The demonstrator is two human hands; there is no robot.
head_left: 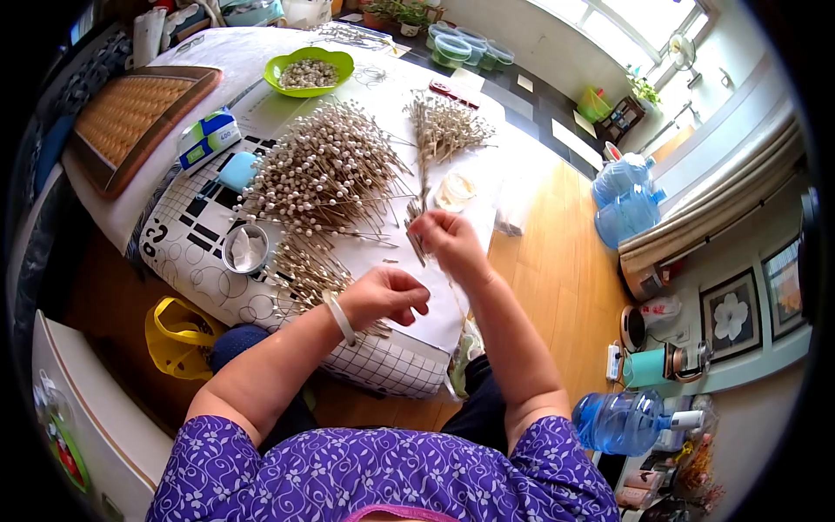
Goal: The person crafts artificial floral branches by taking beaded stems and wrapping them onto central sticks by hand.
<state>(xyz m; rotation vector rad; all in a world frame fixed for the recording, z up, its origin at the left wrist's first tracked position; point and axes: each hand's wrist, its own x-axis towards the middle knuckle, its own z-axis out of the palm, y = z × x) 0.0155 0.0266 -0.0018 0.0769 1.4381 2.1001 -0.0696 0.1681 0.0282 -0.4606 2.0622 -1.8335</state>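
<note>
Over the table's near edge my left hand, with a pale bangle on the wrist, has its fingers curled together; whether it pinches something small is hidden. My right hand is closed at the lower end of a narrow bunch of thin brown stems. Left of it lies a big pile of white-beaded stems, with a smaller bundle of beaded stems nearer me. Another beaded bunch lies beyond my right hand, and a small round tub stands just above it.
A green bowl of beads stands at the far side. A blue-green packet, a light blue object and a round tin are at the left. A yellow bag is beside the table; water bottles stand right.
</note>
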